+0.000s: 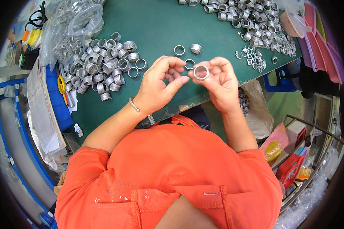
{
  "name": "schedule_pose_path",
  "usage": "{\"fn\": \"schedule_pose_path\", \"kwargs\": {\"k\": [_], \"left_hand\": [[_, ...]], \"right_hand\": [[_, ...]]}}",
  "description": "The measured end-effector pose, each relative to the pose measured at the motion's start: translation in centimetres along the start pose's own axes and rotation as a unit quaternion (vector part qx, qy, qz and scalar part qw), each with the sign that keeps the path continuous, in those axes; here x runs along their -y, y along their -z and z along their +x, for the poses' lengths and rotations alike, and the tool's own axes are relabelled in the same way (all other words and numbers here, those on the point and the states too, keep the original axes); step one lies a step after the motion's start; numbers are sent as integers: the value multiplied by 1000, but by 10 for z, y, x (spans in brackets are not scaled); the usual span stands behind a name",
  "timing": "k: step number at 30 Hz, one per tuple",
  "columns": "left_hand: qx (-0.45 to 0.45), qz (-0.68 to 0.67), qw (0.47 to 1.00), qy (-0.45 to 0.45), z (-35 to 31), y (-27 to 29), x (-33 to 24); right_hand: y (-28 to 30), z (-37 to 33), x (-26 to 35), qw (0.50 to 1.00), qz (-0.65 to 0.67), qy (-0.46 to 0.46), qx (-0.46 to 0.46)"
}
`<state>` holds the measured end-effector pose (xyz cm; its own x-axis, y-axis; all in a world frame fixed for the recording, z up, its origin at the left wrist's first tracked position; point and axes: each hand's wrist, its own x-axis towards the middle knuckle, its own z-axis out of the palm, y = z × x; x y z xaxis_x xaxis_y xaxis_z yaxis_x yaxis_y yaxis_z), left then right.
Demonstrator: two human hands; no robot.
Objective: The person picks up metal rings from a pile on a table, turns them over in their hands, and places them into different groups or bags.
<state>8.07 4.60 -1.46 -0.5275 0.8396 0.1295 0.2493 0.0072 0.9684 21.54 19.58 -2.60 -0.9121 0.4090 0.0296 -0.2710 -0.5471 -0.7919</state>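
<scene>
A short silver metal ring [195, 72] is pinched between the thumb and fingers of my right hand [222, 82], its round opening facing up toward me. My left hand [159, 82] is just left of it, fingers curved and thumb apart, with nothing visible in its grasp. Close beyond my left fingertips is another ring [189, 60]. Two more lie a little farther off on the green tabletop: one showing its opening [174, 50], the other on its side [196, 49] with a textured outer band.
A heap of similar rings [99, 65] spreads at left, below clear plastic bags [86, 19]. A larger pile [252, 19] covers the far right, with small silver pieces [252, 59] nearby. Yellow-handled scissors [61, 84] sit in a blue bin [56, 101]; pink trays [325, 45] stand at right.
</scene>
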Motion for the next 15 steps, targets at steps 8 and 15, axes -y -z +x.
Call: {"fn": "schedule_pose_path", "kwargs": {"k": [8,15], "left_hand": [[13,81,980,-183,0,1,-13],[-178,354,901,-174,9,79,3]], "right_hand": [[-16,-8,-11,988,-110,-110,4],[11,50,-7,717,-657,210,-98]]}}
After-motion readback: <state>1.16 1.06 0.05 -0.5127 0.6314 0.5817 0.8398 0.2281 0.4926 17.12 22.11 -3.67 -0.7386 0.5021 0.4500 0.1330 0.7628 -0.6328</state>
